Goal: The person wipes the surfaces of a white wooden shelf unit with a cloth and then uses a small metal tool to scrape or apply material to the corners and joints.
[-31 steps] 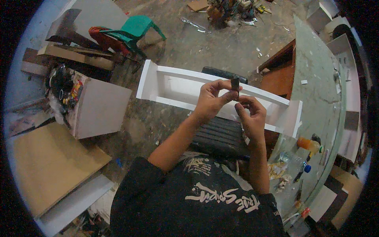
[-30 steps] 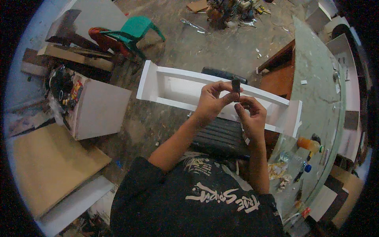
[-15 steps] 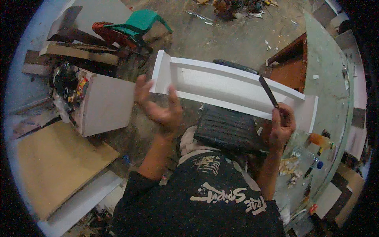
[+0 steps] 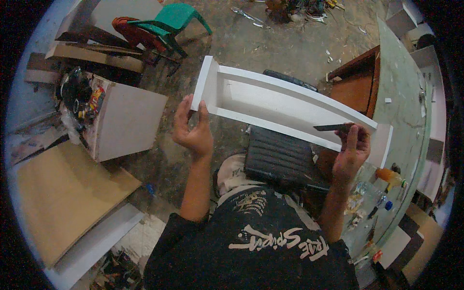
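A long white shelf box, open-faced with raised edges, stretches across in front of me, tilted with its left end farther away. My left hand grips the near corner of its left end panel, fingers on one side and thumb on the other. Between the fingertips of my right hand is a thin dark blade-like strip, its exact kind unclear. That strip points left over the shelf box's near edge, close to the right end. Whether the right hand also touches the box cannot be made out.
A black ribbed seat is below the shelf box. On the right stands a greenish table with a bottle of orange liquid. To the left are a pale cabinet, a tan board and a green chair.
My left hand has closed on the shelf box's left end, from spread fingers beside it. The dark strip has swung from steeply slanted to nearly level in my right hand.
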